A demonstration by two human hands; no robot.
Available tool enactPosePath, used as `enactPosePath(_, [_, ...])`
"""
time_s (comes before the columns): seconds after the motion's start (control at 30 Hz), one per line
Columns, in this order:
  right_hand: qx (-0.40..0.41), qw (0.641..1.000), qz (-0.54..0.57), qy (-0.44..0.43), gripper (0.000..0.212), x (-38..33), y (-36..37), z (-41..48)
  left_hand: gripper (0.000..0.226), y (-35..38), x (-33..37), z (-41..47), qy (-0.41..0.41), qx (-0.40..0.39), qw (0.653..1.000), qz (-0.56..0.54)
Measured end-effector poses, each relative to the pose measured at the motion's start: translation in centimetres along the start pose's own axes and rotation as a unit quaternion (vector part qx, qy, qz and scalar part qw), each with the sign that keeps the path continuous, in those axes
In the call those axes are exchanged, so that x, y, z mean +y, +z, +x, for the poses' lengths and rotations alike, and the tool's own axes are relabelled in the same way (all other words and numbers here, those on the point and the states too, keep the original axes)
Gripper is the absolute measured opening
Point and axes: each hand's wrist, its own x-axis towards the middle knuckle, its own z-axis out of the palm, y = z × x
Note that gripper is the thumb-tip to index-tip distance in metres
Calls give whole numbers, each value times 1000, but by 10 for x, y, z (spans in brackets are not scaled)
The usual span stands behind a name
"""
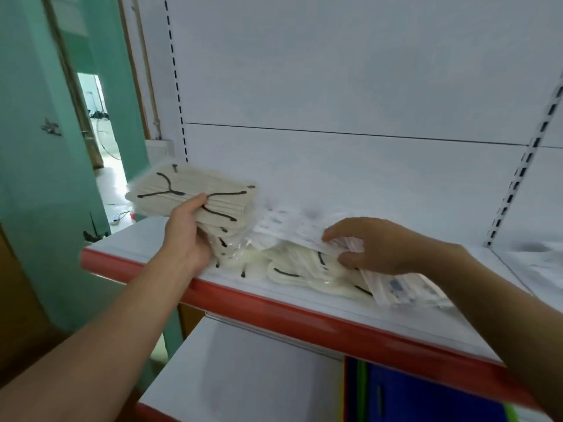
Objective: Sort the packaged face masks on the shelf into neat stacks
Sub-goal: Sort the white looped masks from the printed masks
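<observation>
1. My left hand clamps the beige pack at centre-left of the frame, with my thumb on its top face. My fingers underneath are hidden. I hold it lifted clear of the shelf, probably so I can set it down apart from the heap.
2. More beige packs sit directly below that hand. I cannot tell whether I am lifting them as well.
3. My right hand, at centre-right, pinches the edge of a white-wrapped pack. My fingers curl over the top and my thumb is underneath. This grip probably peels the white pack off the mixed heap, so the two kinds can be separated.
4. The remaining masks lie as a loose heap in the middle of the shelf, between my hands. The beige ones are partly buried under white wrappers, and nothing is stacked yet.
5. Obstructions:
   - The overlapping wrappers are slippery film, so pulling one pack may drag its neighbours towards the shelf's red front edge.
   - The slotted upright at right bounds the bay.
6. Surroundings:
   - Another wrapped item lies at the far right, too blurred to identify.
   - A lower shelf shows at bottom centre, with a blue object at lower right.
   - An open doorway is at upper left.
</observation>
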Motion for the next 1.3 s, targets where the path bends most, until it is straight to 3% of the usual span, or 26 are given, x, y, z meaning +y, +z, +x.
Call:
enactPosePath(0.1, [53, 995, 70, 38, 48, -8, -4, -6, 41, -10, -2, 10, -26, -20, 999, -3])
enactPosePath(0.17, [89, 987, 84, 104, 69, -11, -6, -13, 39, -15, -4, 15, -30, -31, 999, 6])
enactPosePath(0.27, [51, 972, 81, 216, 111, -12, 0, -19, 32, -19, -8, 24, -27, -46, 999, 9])
enactPosePath(0.33, [36, 963, 102, 245, 119, -11, 8, -20, 34, -19, -9, 26, -24, -58, 998, 6])
enactPosePath(0.53, [81, 936, 196, 282, 111, -7, -8, -32, 25, -19, -8, 25, -33, -64, 997, 2])
enactPosePath(0.73, [-36, 923, 115, 365, 88, 7, -19, -50, 14, -16, -9, 25, -43, -77, 996, 0])
enactPosePath(1.0, [49, 942, 172, 283, 52, 2, -18, -46, 15, -16, -8, 22, -36, -79, 996, -7])
enactPosePath(1.13, [66, 957, 67, 276, 51, -3, -15, -27, 14, -17, -8, 20, -31, -70, 997, -9])
enactPosePath(1.3, [39, 947, -27, 318, 57, -6, -5, -5, 10, -15, -6, 16, -35, -63, 997, -5])
